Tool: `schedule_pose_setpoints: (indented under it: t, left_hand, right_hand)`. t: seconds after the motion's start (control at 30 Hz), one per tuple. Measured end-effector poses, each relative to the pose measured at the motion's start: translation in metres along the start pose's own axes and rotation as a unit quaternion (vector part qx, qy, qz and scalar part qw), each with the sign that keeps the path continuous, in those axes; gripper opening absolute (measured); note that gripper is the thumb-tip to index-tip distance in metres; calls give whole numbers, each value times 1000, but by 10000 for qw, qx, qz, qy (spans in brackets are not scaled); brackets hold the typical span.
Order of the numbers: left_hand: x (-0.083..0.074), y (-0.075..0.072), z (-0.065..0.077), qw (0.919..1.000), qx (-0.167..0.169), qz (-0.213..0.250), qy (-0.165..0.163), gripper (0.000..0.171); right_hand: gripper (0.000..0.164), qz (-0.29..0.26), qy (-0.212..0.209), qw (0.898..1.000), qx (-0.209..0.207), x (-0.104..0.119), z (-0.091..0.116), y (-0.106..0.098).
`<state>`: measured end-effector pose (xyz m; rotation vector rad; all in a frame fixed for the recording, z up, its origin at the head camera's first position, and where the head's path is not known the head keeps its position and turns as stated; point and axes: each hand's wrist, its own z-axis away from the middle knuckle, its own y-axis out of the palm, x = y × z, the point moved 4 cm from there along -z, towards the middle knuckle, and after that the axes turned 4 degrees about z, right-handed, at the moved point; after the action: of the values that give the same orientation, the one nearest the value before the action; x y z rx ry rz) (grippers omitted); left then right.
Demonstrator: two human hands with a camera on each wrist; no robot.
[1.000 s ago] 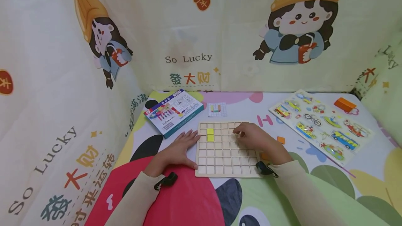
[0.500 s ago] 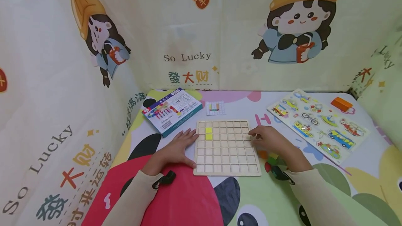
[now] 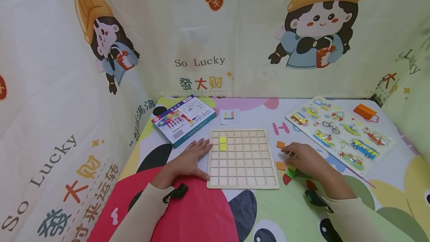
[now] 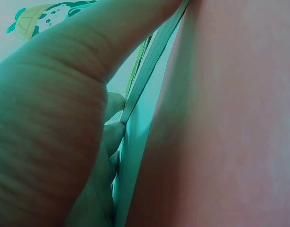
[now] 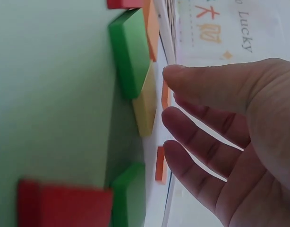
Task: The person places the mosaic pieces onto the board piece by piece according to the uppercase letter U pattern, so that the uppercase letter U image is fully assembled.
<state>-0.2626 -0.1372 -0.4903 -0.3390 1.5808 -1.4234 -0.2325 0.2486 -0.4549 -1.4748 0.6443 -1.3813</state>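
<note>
A wooden grid board lies flat, two yellow square tiles one above the other in its upper left cells. At the board's left edge rests my left hand, fingers spread, thumb and fingertips against the frame. My right hand hovers right of the board over loose tiles, its thumb and fingers apart and gently bent with nothing between them. Near its fingertips are an orange tile and another orange tile. Green, yellow and red tiles lie by the palm, partly hidden in the head view.
Behind the board lies a small pattern card, with a flat box to its left. A vehicle picture board slants across the right side, an orange block beyond it. Printed cloth walls enclose the table.
My right hand has moved from over the board's upper right part to the loose tiles at the right, uncovering the board. My left hand stays at the board's edge.
</note>
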Motion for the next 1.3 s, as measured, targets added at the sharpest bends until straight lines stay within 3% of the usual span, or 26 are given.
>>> schedule_pose_setpoints:
  t: [0.5,1.1,1.3]
  left_hand:
    - [3,1,-3,10000,-40,-51,34,122]
    - [6,4,-4,10000,-8,-83,50,122]
    - [6,4,-4,10000,-6,-59,8,122]
  right_hand:
    - [35,81,-112,9999,-40,-6,20,0]
    - [39,143,138,9996,218,-14,16,5]
    - [38,248,16,9994,226,-12,16,3]
